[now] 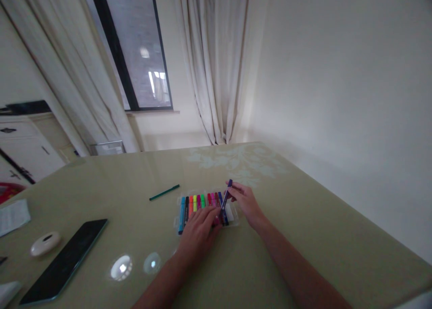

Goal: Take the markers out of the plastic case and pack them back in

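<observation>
A clear plastic case [236,219] lies on the table with a row of colored markers [182,212] in it, from light blue at the left to dark blue at the right. There is a gap in the row between the green and red caps. My right hand [249,206] pinches a dark purple marker [225,200], tilted over the right part of the case. Stretched across the markers' lower ends is my left hand [200,226], fingers laid out near the purple marker's lower tip. It hides part of the row. A slim dark green marker [164,193] lies outside, beyond the case's left side.
To the left on the table [135,178] are a black tablet-like slab [64,264], a white oval object [46,243] and a paper [14,216]. A white wall [354,120] runs along the right edge. Curtains [216,65] and a window stand behind.
</observation>
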Demonstrator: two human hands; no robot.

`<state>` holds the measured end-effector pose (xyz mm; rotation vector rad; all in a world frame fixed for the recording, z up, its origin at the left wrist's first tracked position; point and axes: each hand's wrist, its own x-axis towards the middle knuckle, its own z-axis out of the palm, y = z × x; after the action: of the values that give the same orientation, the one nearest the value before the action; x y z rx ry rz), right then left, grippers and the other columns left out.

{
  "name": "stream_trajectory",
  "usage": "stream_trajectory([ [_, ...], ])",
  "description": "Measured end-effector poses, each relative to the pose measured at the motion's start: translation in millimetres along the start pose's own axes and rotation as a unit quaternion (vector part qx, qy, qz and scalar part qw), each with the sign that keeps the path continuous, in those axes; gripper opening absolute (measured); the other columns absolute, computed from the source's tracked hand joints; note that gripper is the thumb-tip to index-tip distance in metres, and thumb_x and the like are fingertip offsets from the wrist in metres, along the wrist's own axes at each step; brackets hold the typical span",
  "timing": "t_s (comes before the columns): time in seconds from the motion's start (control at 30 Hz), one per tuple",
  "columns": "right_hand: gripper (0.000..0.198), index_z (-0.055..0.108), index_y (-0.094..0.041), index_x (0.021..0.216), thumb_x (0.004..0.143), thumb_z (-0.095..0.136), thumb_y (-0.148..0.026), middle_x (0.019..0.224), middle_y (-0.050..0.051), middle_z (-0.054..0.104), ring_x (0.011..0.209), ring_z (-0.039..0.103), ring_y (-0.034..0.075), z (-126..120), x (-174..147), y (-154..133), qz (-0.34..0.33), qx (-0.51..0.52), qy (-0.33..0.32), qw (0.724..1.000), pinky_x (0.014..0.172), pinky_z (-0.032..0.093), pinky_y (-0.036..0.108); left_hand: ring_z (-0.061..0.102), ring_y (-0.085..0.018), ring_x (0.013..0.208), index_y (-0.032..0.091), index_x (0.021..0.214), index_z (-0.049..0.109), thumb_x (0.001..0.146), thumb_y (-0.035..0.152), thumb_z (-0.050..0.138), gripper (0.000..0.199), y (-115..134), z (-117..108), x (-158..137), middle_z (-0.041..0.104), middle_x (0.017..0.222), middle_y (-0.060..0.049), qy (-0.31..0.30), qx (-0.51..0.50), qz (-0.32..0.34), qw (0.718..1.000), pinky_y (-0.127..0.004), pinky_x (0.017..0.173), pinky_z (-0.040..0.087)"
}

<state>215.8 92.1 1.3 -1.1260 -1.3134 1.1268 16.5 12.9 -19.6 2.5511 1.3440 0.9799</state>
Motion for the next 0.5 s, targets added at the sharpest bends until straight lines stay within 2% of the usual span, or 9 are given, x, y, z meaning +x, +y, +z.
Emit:
stream_trajectory([
  [0.1, 0.029, 0.078, -0.016, 0.092, 0.083, 0.063, -0.04, 0.082, 0.006, 0.078, 0.073, 0.071, 0.021, -14.5, 6.0, 5.7, 0.014, -0.094, -0.047, 0.994, 0.064, 0.051, 0.03, 0.058, -0.025, 0.128, 0.026, 0.145, 0.051, 0.1, 0.019, 0.054, 0.045, 0.7, 5.2, -1.4, 0.063, 0.142, -0.007, -0.087, 0.049, 0.049, 0.994, -0.045, 0.108, 0.046],
  [0.17, 0.025, 0.077, -0.017, 0.088, 0.083, 0.064, -0.038, 0.085, 0.007, 0.079, 0.078, 0.072, 0.023, -16.9, 6.1, 9.8, 0.005, -0.139, -0.067, 0.988, 0.07, 0.054, 0.032, 0.058, -0.025, 0.127, 0.027, 0.147, 0.05, 0.1, 0.017, 0.054, 0.048, 1.5, 7.2, -1.3, 0.063, 0.142, -0.006, -0.112, 0.072, 0.05, 0.99, -0.045, 0.108, 0.046],
  [0.27, 0.024, 0.076, -0.016, 0.098, 0.082, 0.068, -0.032, 0.091, 0.009, 0.08, 0.083, 0.074, 0.024, -11.1, 2.9, 13.1, -0.024, -0.176, -0.029, 0.984, 0.077, 0.055, 0.034, 0.056, -0.026, 0.129, 0.03, 0.147, 0.05, 0.099, 0.017, 0.056, 0.051, 2.4, 8.2, -0.4, 0.061, 0.143, -0.006, -0.128, 0.098, 0.056, 0.985, -0.047, 0.107, 0.046],
  [0.37, 0.015, 0.074, -0.015, 0.094, 0.085, 0.068, -0.025, 0.084, 0.009, 0.078, 0.076, 0.073, 0.021, -3.5, -1.5, 10.9, -0.032, -0.227, -0.005, 0.973, 0.071, 0.053, 0.03, 0.055, -0.028, 0.129, 0.032, 0.147, 0.051, 0.098, 0.021, 0.059, 0.05, 3.1, 7.6, 0.7, 0.061, 0.142, -0.006, -0.136, 0.111, 0.058, 0.983, -0.048, 0.106, 0.046],
  [0.5, 0.004, 0.072, -0.017, 0.082, 0.084, 0.071, -0.02, 0.079, 0.006, 0.075, 0.074, 0.068, 0.019, -0.4, -5.1, 6.2, -0.066, -0.359, 0.007, 0.931, 0.07, 0.047, 0.028, 0.055, -0.028, 0.129, 0.032, 0.146, 0.053, 0.099, 0.026, 0.058, 0.047, 6.3, 5.1, 3.0, 0.061, 0.141, -0.007, -0.14, 0.11, 0.053, 0.983, -0.048, 0.106, 0.047],
])
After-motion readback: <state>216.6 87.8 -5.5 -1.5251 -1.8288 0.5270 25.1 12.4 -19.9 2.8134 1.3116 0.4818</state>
